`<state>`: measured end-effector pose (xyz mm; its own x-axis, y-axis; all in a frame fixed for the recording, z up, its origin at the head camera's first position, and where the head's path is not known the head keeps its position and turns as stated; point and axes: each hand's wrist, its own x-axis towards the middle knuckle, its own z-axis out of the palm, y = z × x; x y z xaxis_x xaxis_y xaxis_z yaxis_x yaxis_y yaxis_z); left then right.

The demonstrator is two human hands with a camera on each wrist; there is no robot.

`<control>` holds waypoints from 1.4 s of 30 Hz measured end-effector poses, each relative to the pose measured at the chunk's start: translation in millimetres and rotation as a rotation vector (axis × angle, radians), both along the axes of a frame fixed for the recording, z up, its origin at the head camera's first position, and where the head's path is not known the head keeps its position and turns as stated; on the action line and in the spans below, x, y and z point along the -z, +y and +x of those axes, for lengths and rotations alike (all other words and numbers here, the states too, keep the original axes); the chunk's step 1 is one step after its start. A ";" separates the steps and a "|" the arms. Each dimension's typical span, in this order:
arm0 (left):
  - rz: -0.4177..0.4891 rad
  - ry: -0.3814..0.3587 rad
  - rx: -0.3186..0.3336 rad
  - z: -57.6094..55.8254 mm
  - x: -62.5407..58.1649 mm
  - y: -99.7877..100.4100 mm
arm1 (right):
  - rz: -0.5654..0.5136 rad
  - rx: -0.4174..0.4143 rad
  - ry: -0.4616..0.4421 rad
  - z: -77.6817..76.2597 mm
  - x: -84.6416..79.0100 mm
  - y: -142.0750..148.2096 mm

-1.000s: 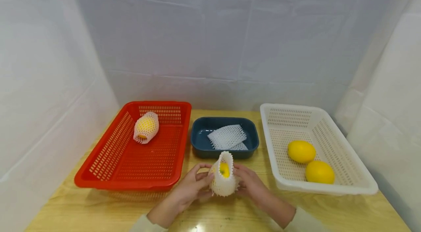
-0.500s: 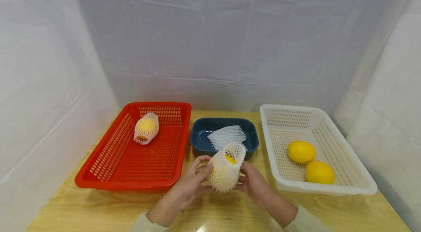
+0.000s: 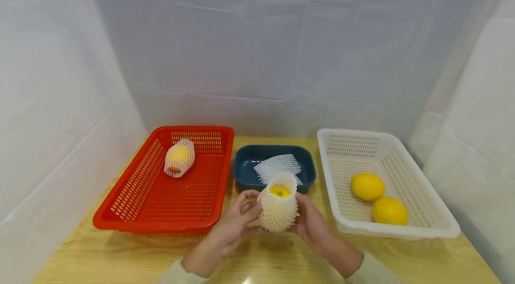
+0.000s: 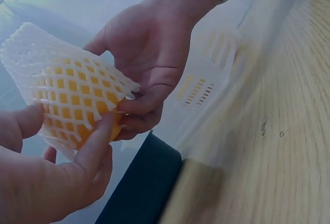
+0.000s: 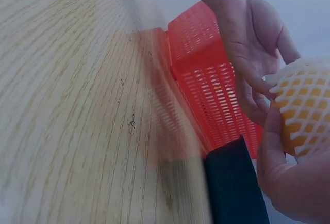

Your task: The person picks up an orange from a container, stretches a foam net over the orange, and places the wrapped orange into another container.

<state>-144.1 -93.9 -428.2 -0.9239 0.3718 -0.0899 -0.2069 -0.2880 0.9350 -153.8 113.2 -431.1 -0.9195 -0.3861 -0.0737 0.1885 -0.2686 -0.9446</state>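
Observation:
A yellow, lemon-like fruit (image 3: 279,191) sits inside a white foam net sleeve (image 3: 277,213), whose open end stands up above the fruit. My left hand (image 3: 237,221) holds the sleeved fruit from the left, and my right hand (image 3: 311,223) grips its other side. In the left wrist view, fingers of both hands meet around the lower end of the net (image 4: 72,95), where bare yellow skin shows. The right wrist view shows part of the netted fruit (image 5: 307,108) between the two hands. Both hands are above the table, in front of the blue tray.
The red basket (image 3: 189,190) on the left contains one netted yellow fruit (image 3: 179,156). At the back middle, the dark blue tray (image 3: 246,165) holds flat foam nets (image 3: 277,166). On the right, a white basket (image 3: 334,185) contains two bare yellow fruits (image 3: 368,186).
The netted fruit has risen slightly and turned between the hands. Its open end tipped right half a second ago and now stands more upright. Baskets and tray stay put.

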 end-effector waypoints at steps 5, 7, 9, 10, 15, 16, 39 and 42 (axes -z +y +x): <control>-0.004 -0.008 -0.010 0.1 1.1 0.6 | -0.002 -0.004 0.000 -2.0 0.3 1.2; 0.007 -0.011 -0.008 0.2 0.1 1.7 | -0.012 -0.010 -0.005 -2.7 0.4 1.7; 0.027 -0.020 -0.009 0.3 -1.1 3.2 | -0.022 -0.013 -0.007 -3.1 0.2 1.8; 0.037 -0.024 -0.010 0.3 -1.7 3.9 | -0.024 -0.014 -0.007 -3.2 0.1 1.7; 0.065 -0.033 -0.029 0.1 -3.2 6.6 | -0.004 0.007 0.003 -3.9 0.7 0.2; 0.062 -0.034 -0.035 0.1 -3.1 6.7 | 0.004 0.016 0.003 -4.1 1.0 -0.3; 0.087 -0.058 -0.068 -3.4 -0.8 10.0 | -0.071 0.026 -0.042 -5.6 4.1 0.9; 0.113 -0.086 -0.079 -4.5 -1.3 10.3 | -0.077 0.019 -0.033 -5.0 5.0 1.6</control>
<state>-148.6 -83.5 -426.9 -0.9413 0.3107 -0.1321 -0.2578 -0.4088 0.8754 -158.7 114.8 -436.1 -0.9243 -0.3743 -0.0744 0.2129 -0.3442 -0.9144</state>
